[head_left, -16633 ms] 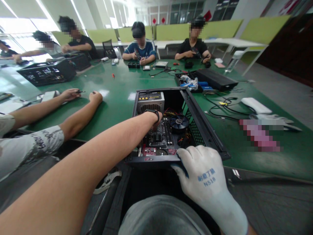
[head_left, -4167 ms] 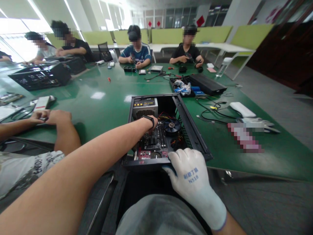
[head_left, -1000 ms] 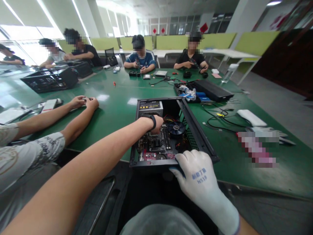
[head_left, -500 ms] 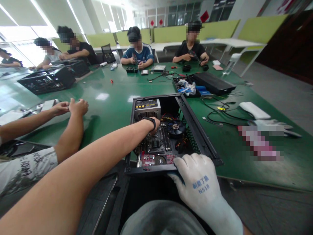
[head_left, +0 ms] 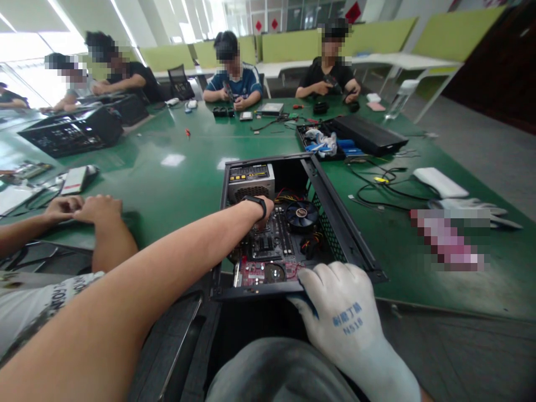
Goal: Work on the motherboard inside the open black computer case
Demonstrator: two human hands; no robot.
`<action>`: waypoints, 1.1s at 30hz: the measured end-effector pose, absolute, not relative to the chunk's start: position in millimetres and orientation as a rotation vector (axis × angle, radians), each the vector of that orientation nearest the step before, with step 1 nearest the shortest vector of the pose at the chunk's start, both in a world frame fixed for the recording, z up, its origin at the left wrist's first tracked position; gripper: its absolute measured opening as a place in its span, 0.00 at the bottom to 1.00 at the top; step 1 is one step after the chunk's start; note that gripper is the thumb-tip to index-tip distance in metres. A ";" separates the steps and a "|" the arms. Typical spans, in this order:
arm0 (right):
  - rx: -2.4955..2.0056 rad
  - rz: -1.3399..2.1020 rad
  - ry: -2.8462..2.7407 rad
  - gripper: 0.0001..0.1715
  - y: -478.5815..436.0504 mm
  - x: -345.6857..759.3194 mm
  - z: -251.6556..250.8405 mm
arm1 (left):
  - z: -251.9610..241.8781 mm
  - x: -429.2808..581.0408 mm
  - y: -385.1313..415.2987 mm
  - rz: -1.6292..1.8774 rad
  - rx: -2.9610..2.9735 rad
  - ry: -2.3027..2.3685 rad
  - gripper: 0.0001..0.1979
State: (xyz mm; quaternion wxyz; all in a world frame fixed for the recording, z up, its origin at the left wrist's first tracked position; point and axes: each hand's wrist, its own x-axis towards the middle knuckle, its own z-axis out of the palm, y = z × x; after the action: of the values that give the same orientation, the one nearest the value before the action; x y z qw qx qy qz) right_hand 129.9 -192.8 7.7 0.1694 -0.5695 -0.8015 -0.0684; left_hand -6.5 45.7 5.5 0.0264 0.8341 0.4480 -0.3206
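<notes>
An open black computer case [head_left: 335,215] lies flat at the near edge of the green table [head_left: 184,184]. Inside it I see a motherboard [head_left: 268,248], a round CPU fan [head_left: 301,212] and a grey power supply [head_left: 250,177]. My bare left hand [head_left: 264,211], with a black wristband, reaches down into the case onto the motherboard; its fingers are hidden behind the wrist. My right hand [head_left: 341,310], in a white glove, is closed over the case's near front edge.
A person on my left rests both hands [head_left: 84,207] on the table edge. Black cables [head_left: 377,190], white gloves [head_left: 473,209] and another open case [head_left: 347,139] lie to the right. A black case [head_left: 71,131] stands far left. Several people sit across the table.
My hands hold the same places on the case. The neighbour's hands have shifted left and nearer along the table edge. My view has tilted slightly.
</notes>
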 end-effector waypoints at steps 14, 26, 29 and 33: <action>-1.605 -0.213 -2.258 0.11 -192.5 130.1 9.6 | 13.7 -4.7 41.3 -0.912 2.460 1.436 0.31; -1.569 -0.231 -2.234 0.10 -192.4 129.1 8.7 | 8.2 -0.8 43.8 -1.061 2.526 1.416 0.26; -1.557 -0.241 -2.234 0.12 -192.4 129.5 7.0 | 3.7 -2.8 47.0 -0.989 2.558 1.419 0.29; -1.564 -0.248 -2.231 0.12 -192.1 129.8 4.7 | 1.7 -4.4 49.3 -0.992 2.564 1.439 0.31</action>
State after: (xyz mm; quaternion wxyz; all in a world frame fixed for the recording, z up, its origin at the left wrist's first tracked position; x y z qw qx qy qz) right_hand 129.8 -192.1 4.7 0.2016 -0.5600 -0.7987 -0.0886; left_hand -4.4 49.3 1.7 0.0194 0.8262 0.4635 -0.3197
